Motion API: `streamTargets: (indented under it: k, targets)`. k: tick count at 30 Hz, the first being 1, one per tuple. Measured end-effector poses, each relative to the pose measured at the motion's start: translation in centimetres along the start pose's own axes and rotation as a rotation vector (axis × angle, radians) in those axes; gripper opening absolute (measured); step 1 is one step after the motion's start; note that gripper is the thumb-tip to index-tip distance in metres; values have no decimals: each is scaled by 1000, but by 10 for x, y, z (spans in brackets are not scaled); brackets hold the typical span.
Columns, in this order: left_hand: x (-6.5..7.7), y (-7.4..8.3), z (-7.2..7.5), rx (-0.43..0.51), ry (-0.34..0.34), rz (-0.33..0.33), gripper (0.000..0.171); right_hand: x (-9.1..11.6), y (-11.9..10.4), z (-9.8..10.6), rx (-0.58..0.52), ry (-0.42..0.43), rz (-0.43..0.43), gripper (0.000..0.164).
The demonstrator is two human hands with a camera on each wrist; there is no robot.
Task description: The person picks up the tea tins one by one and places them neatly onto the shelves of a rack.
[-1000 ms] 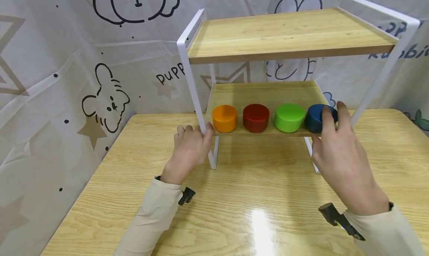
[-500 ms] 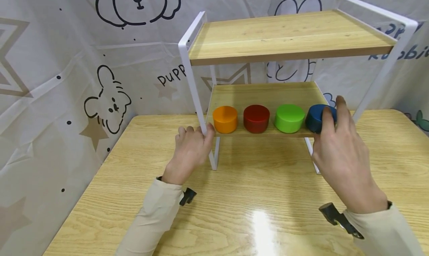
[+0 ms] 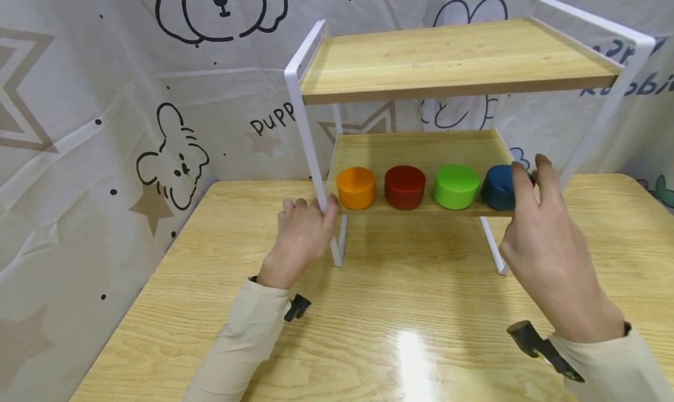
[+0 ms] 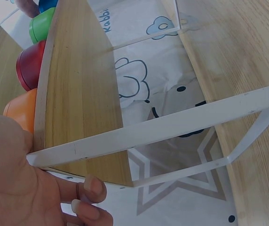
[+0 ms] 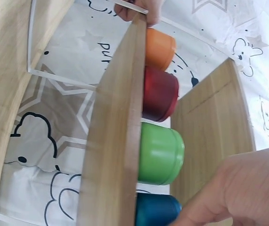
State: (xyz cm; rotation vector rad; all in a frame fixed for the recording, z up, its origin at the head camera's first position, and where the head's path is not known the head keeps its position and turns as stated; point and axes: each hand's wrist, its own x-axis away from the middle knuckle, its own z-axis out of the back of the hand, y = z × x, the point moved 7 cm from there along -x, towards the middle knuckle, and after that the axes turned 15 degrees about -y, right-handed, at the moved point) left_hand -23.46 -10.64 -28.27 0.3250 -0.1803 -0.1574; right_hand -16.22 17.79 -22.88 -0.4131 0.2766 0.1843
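Observation:
Four-sided gripping shows at the left, where my left hand [image 3: 302, 232] holds the white front leg [image 3: 308, 138] of a two-tier wooden rack at the lower shelf's corner. In the left wrist view its fingers [image 4: 93, 187] curl behind that leg. Along the lower shelf's front edge [image 3: 411, 213] stand round, squat containers in a row: orange [image 3: 356, 188], dark red [image 3: 404, 188], bright green [image 3: 456, 186] and blue [image 3: 497, 189]. My right hand [image 3: 553, 256] is at the blue container's right side, fingers loosely bent and spread, the fingertips overlapping its edge in the head view.
The rack's upper shelf [image 3: 453, 59] spans above the containers, with white side rails [image 3: 590, 21]. The rack stands on a wood-grain table [image 3: 368, 326]. Behind hangs a pale cloth [image 3: 226, 98] with cartoon drawings.
My right hand has drawn slightly to the right, its fingers coming off the top of the blue container, which now shows more. The left hand stays on the rack's leg.

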Motion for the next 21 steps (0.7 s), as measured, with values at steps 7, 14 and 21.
streamTargets:
  k: [7, 14, 21]
  targets:
    - [-4, -2, -4, 13, -4, -8, 65, 10, -6, 8, -1, 0, 23, 65]
    - [-2, -7, -8, 9, -15, 7, 65, 21, -17, 19, 7, 128, 71, 62]
    - [1, -13, -10, 2, -5, 14, 68, 23, -23, 19, 4, 166, 108, 65]
